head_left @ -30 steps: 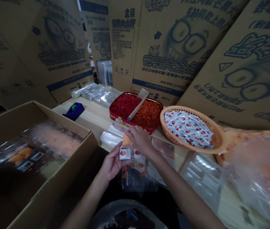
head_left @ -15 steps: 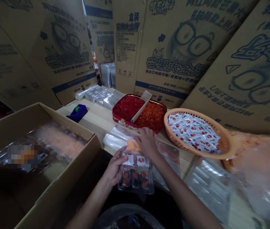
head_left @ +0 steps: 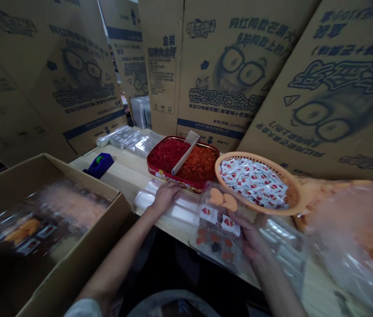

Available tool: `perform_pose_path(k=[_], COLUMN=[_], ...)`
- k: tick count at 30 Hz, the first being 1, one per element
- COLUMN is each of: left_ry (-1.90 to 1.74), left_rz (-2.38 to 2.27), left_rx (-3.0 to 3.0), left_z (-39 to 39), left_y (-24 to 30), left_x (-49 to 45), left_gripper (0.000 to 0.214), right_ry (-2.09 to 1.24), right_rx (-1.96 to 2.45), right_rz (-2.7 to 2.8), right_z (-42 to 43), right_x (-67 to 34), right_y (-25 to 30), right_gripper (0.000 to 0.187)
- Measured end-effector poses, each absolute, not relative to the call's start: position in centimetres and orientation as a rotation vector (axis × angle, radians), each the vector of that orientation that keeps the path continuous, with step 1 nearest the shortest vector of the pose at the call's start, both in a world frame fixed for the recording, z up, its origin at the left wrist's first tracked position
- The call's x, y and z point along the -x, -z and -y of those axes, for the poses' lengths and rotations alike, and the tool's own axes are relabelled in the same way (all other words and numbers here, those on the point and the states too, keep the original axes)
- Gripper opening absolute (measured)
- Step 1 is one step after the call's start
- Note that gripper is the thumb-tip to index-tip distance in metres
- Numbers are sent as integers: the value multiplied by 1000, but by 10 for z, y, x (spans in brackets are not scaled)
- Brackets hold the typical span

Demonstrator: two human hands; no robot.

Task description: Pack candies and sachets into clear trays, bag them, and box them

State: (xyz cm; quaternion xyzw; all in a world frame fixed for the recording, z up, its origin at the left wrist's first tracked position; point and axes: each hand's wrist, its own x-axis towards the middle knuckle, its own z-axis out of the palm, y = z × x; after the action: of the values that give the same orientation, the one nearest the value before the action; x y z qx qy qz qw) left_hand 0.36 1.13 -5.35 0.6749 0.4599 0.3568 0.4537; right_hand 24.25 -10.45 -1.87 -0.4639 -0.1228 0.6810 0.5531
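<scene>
My right hand grips the right edge of a clear plastic compartment tray. Orange gummy-like pieces lie in its far end, two white sachets across its middle, and small red and dark pieces in the near cells. To the left, my left hand lies palm down with fingers stretched over a stack of clear plastic bags. Its fingertips are partly hidden, and no held thing shows in them.
A red tin with red and orange bits stands ahead, split by a cardboard strip. An orange basket of sachets is to its right. An open carton and blue tape dispenser are left; a bag of orange pieces lies right.
The tray has passed from my left hand to my right and moved right. My left hand has moved up onto the clear bags. The camera view has shifted slightly.
</scene>
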Motion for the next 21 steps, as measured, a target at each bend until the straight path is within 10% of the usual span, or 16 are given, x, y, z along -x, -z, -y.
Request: perform_pose_path(k=[21], left_ry=[-899], left_rz=[-1137], left_rx=[-2109], left_z=[-22], left_y=[51], left_x=[6], left_gripper=[6], right_ry=[-1499], right_rx=[1015], right_rz=[260], right_z=[135], right_x=[-271], right_y=[22], right_gripper=[27])
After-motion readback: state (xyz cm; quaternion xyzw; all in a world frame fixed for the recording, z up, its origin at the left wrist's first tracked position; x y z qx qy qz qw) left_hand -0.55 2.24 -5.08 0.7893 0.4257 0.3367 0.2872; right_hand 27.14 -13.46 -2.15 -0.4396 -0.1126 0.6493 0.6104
